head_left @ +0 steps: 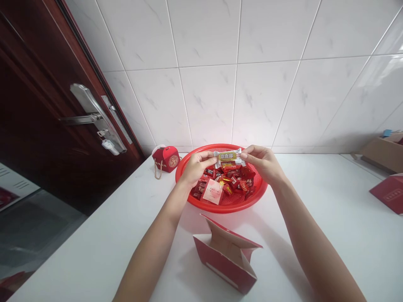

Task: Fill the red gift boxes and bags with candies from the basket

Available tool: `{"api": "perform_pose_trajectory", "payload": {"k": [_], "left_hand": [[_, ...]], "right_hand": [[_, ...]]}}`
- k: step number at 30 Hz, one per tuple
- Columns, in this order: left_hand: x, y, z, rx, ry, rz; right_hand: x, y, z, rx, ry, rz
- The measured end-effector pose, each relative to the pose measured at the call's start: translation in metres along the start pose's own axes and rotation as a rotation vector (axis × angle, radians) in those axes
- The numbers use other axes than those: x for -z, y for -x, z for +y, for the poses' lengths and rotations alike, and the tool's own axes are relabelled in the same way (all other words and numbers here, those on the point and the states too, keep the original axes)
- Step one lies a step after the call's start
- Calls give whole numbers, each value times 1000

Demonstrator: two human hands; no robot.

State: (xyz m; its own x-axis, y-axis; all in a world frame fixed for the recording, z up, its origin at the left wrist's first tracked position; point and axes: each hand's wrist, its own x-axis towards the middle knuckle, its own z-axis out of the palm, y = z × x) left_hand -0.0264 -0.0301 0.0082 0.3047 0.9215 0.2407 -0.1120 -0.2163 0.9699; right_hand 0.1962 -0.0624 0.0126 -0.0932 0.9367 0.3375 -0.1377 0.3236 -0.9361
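A wrapped candy bar with a gold label and clear crimped ends is stretched level between my two hands. My left hand pinches its left end, and my right hand pinches the right end. Right below lies a red plastic basket with a perforated wall. Inside it are several red-wrapped candies and a pale pink square packet. Closer to me stands a red cardboard box, its top open and its inside bare brown card.
A small red gift box with a rope handle stands left of the basket by the tiled wall. On the right are a brown carton and another red box. A dark door with keys in its lock borders the white table.
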Motion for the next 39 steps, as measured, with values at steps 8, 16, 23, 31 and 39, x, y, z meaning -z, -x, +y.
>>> {"api": "perform_pose_trajectory", "payload": {"k": [8, 16, 23, 31, 39], "left_hand": [[2, -1, 1, -15, -18, 38], [1, -1, 3, -6, -32, 62], [2, -1, 4, 100, 8, -20], [0, 5, 11, 65, -105, -104], [2, 7, 14, 2, -309, -261]], "right_hand": [[3, 1, -3, -20, 66, -18], [-1, 0, -3, 54, 118, 95], [-2, 3, -4, 65, 108, 61], [-6, 5, -6, 27, 120, -35], [-8, 3, 1, 29, 232, -113]]}}
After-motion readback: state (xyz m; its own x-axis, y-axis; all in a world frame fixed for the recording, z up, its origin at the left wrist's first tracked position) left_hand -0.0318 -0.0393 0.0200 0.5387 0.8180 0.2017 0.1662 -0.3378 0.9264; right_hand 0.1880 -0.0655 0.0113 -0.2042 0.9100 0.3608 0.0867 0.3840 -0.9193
